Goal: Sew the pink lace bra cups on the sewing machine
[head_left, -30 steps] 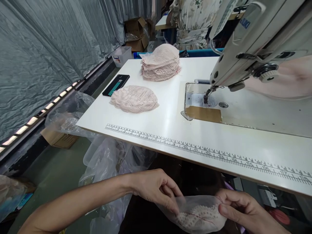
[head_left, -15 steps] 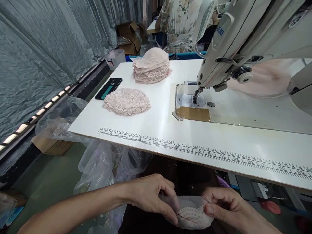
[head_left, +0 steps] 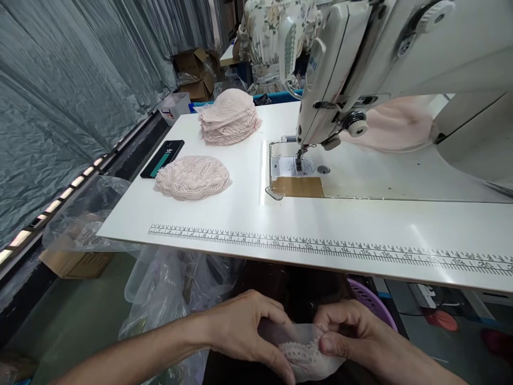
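Observation:
Over my lap, below the table's front edge, I hold a pale lace cup piece (head_left: pixel 302 355) with a sheer fabric side. My left hand (head_left: pixel 256 334) is curled round its left part, thumb in front and fingers behind the sheer layer. Its right edge is pinched between the thumb and fingers of my right hand (head_left: pixel 348 331). On the white table lie a single pink lace cup (head_left: pixel 193 178) and, behind it, a stack of similar lace cups (head_left: pixel 229 117). The sewing machine (head_left: pixel 328 80) stands to the right, its presser foot (head_left: pixel 299 160) over the metal plate.
A black phone (head_left: pixel 162 159) lies by the single cup. Pink fabric (head_left: pixel 390 125) rests behind the machine head. A printed ruler (head_left: pixel 276 243) runs along the table's front. Plastic bags (head_left: pixel 168 299) hang at lower left, a purple basket (head_left: pixel 372 302) sits below, and a person (head_left: pixel 270 37) is beyond.
The view has turned slightly right, so the table and machine appear shifted left. My right hand has come a little closer to my left, and both still hold the lace cup piece.

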Demonstrator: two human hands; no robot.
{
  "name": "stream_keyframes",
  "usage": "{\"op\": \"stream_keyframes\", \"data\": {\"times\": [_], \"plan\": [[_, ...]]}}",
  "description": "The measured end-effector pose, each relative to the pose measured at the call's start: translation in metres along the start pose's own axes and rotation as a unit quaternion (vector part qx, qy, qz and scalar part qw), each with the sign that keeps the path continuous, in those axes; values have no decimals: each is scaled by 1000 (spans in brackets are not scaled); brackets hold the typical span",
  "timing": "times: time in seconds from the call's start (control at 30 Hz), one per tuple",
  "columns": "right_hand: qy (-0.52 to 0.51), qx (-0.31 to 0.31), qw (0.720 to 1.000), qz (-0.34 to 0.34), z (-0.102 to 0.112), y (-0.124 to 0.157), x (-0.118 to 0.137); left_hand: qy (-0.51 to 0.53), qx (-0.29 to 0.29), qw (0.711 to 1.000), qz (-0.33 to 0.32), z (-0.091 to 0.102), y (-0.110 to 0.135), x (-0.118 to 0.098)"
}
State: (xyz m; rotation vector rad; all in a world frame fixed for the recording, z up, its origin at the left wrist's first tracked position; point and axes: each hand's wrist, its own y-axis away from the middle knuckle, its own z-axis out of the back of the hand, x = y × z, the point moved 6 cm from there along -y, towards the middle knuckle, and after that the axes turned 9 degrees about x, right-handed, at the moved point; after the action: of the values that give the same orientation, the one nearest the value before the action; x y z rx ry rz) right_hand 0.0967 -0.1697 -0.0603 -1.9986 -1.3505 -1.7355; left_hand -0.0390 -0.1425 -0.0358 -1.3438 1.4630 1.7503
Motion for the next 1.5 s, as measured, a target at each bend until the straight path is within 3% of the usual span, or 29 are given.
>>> {"op": "stream_keyframes", "data": {"times": [0.17,0.5,0.63,1.07,1.5], "plan": [[12,-11,1000,21,1,1,1,-29,-46,998,-36,1,-4,-8],[-7,21,999,34,-1,2,-3,14,-50,998,32,4,-6,2],[7,7,1000,27,-2,0,-3,12,-49,998,44,3,-7,-1],[42,-38,998,16,0,-4,-6,-45,-33,997,52,6,-3,-4],[53,-26,998,35,-3,-5,-3,-27,-51,998,37,0,-6,0]]}}
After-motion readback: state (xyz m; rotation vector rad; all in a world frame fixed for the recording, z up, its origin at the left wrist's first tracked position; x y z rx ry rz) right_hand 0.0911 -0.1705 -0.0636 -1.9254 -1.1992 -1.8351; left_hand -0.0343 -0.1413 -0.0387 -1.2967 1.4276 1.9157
